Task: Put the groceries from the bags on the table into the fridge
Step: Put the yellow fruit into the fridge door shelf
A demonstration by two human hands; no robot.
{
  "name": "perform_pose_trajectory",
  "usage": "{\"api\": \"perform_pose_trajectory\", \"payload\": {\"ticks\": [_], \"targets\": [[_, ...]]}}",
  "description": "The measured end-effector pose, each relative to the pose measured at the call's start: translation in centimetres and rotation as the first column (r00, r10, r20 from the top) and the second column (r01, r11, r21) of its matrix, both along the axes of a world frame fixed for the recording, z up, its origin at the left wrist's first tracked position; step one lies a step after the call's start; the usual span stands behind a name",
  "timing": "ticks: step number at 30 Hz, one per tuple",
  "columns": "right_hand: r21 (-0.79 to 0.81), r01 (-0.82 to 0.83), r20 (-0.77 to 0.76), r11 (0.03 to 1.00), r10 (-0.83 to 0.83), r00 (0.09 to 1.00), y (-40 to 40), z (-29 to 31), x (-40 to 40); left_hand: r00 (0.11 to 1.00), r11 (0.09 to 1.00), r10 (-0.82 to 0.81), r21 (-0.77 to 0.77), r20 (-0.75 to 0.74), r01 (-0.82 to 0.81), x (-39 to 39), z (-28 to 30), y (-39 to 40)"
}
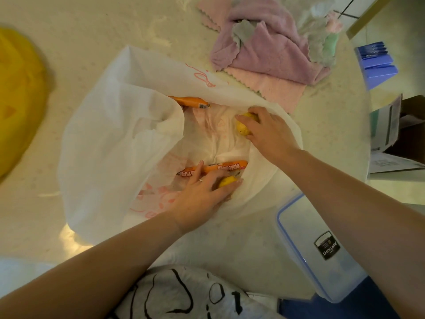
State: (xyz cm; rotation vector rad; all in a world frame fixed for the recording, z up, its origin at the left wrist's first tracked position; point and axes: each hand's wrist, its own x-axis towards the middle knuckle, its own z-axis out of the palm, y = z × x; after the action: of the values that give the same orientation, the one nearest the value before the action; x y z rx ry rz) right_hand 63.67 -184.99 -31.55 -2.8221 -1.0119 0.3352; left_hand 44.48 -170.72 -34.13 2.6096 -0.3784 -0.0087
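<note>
Reaching into the open white bag (110, 134) on the table (80, 42), both hands work among the groceries. The left hand (200, 196) lies low in the bag, its fingers curled over a small yellow fruit (226, 181), with the index finger stretched across an orange sausage stick (220, 169) that rests just beyond the fruit. The right hand (266, 132) sits at the bag's far right edge, its fingers closed round a second yellow fruit (243, 127). Another orange stick (190, 102) lies at the bag's back, partly tucked under a fold of plastic.

A heap of pink and purple cloths (264, 54) sits beyond the bag, touching its rim. A yellow bag (18, 100) lies well apart at the left edge. A clear lidded box (322, 249) with a blue rim and a black label stands near the right forearm. A white cloth with black marks (184, 295) shows at the bottom edge.
</note>
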Motion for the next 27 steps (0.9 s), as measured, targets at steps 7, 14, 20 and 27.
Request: {"api": "perform_pose_trajectory", "payload": {"ticks": [7, 14, 20, 27], "targets": [[0.016, -0.049, 0.033, 0.999, 0.048, 0.998, -0.4, 0.3, -1.0, 0.996, 1.000, -0.003, -0.017, -0.089, 0.001, 0.7, 0.1, -0.6], [0.104, -0.042, 0.107, 0.994, 0.031, 0.994, -0.4, 1.7, -2.9, 0.991, 0.981, 0.131, -0.139, -0.037, -0.135, 0.0, 1.4, -0.2], [0.382, -0.010, 0.104, 0.924, -0.032, 0.994, 1.6, 5.3, -5.3, 0.947, 0.906, 0.319, -0.305, 0.037, -0.293, -0.1, 6.1, 2.3], [0.613, -0.083, 0.160, 0.786, -0.021, 0.987, 7.2, 12.4, -8.3, 0.825, 0.845, 0.461, -0.447, 0.326, -0.295, -0.5, 14.1, 7.5]]}}
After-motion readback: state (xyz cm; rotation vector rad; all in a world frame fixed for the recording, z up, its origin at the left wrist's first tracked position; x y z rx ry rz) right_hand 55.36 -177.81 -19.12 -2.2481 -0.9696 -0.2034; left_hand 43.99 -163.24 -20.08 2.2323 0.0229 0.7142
